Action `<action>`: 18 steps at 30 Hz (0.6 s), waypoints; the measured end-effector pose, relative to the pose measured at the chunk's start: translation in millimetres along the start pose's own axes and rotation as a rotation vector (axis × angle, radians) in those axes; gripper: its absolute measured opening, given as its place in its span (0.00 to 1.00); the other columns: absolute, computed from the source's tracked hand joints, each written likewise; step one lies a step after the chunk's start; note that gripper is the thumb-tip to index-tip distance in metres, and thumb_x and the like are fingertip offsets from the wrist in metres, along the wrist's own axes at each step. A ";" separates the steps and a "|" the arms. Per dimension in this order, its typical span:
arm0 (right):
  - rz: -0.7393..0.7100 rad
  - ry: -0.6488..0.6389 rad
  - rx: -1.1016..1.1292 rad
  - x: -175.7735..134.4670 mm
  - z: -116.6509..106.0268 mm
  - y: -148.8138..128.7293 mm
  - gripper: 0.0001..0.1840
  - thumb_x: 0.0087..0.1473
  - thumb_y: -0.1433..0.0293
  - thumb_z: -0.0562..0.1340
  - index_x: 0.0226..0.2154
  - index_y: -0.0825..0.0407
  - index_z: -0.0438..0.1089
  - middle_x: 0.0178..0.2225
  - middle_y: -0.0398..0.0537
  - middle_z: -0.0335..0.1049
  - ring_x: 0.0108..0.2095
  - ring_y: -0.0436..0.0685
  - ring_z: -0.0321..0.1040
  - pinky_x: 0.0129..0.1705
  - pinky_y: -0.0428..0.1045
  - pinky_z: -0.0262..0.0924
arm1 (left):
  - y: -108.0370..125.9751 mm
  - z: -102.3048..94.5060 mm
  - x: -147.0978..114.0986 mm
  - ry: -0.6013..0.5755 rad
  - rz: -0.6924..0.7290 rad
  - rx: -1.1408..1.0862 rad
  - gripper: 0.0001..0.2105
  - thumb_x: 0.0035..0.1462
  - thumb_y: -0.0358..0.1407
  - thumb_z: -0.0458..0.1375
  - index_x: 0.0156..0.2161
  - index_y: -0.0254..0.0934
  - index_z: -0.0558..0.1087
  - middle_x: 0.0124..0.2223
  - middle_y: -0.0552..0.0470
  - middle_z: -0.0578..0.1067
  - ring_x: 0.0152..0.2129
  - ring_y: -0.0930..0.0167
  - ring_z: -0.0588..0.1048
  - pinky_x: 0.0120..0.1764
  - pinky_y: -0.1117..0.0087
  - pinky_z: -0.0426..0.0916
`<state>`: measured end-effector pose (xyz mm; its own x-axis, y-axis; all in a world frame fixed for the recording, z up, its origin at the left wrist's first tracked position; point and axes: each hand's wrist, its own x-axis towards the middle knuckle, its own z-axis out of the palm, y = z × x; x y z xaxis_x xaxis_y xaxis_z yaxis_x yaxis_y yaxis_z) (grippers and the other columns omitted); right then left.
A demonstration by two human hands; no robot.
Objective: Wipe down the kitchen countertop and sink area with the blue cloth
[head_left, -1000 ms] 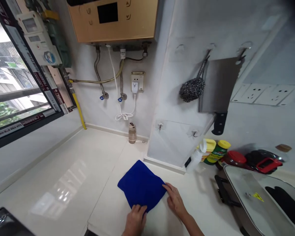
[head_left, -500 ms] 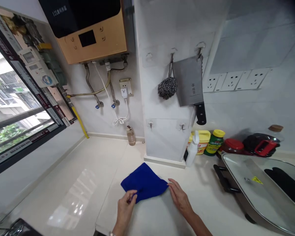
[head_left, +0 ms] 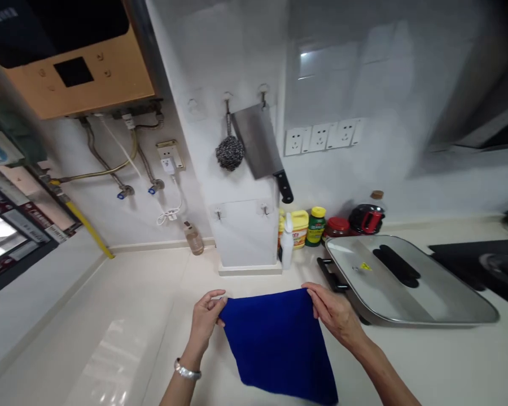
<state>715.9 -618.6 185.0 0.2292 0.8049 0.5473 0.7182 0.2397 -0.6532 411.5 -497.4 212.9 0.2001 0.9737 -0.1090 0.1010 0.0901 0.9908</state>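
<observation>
A blue cloth (head_left: 277, 344) is stretched between my two hands, its top edge nearly straight and its lower part hanging toward me over the white counter (head_left: 169, 349). My left hand (head_left: 207, 316), with a silver bracelet on the wrist, pinches the upper left corner. At the upper right corner, my right hand (head_left: 332, 313) grips the cloth between thumb and fingers. Whether the bottom edge touches the counter I cannot tell.
A lidded electric pan (head_left: 444, 299) stands to the right. Behind are a white spray bottle (head_left: 287, 248), several jars and a small bottle (head_left: 193, 239). A cleaver (head_left: 258, 141) and a steel scrubber (head_left: 230, 153) hang on the pillar.
The cloth has gone from lying bunched to being held spread by two corners. Both hands have moved up and apart. My view has turned to the right.
</observation>
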 end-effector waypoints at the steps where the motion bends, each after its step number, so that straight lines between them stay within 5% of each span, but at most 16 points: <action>1: 0.004 0.034 -0.026 -1.5 -8.2 2.0 0.17 0.67 0.60 0.51 0.48 0.49 0.70 0.24 0.41 0.71 0.22 0.50 0.67 0.31 0.47 0.69 | 3.2 11.2 4.6 0.002 0.016 -0.016 0.29 0.40 0.55 0.70 0.42 0.34 0.77 0.20 0.62 0.66 0.16 0.78 0.65 0.18 0.77 0.66; 7: 0.012 0.225 -0.134 -5.1 -53.0 -4.9 0.18 0.66 0.62 0.51 0.50 0.50 0.70 0.26 0.43 0.72 0.25 0.51 0.70 0.36 0.47 0.70 | 40.0 59.6 24.3 -0.035 0.196 -0.024 0.28 0.42 0.55 0.68 0.42 0.35 0.77 0.30 0.53 0.76 0.24 0.74 0.71 0.18 0.78 0.69; 10: 0.028 0.199 -0.131 -29.0 -51.8 2.9 0.17 0.66 0.65 0.52 0.53 0.49 0.68 0.33 0.45 0.76 0.26 0.49 0.71 0.38 0.46 0.71 | 25.7 62.4 24.3 -0.088 0.168 0.062 0.28 0.41 0.57 0.67 0.41 0.36 0.78 0.32 0.51 0.77 0.26 0.72 0.72 0.22 0.74 0.73; 14: 0.109 0.026 -0.119 -98.9 -11.3 31.8 0.23 0.64 0.72 0.46 0.57 0.48 0.65 0.51 0.53 0.75 0.28 0.49 0.73 0.37 0.46 0.72 | -56.7 48.2 3.3 -0.095 -0.028 0.153 0.33 0.34 0.62 0.67 0.38 0.37 0.79 0.30 0.51 0.77 0.29 0.68 0.75 0.26 0.69 0.75; 18: 0.260 -0.264 -0.163 -179.5 39.2 49.7 0.23 0.56 0.76 0.47 0.45 0.47 0.73 0.37 0.49 0.80 0.32 0.55 0.77 0.35 0.46 0.71 | -160.5 21.8 -36.0 -0.105 -0.240 0.226 0.36 0.25 0.68 0.65 0.31 0.38 0.79 0.31 0.49 0.79 0.31 0.64 0.77 0.31 0.66 0.75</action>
<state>684.7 -729.9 33.8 0.2557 0.9443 0.2073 0.7579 -0.0627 -0.6493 409.3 -551.5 56.0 0.2421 0.9025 -0.3562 0.3682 0.2542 0.8943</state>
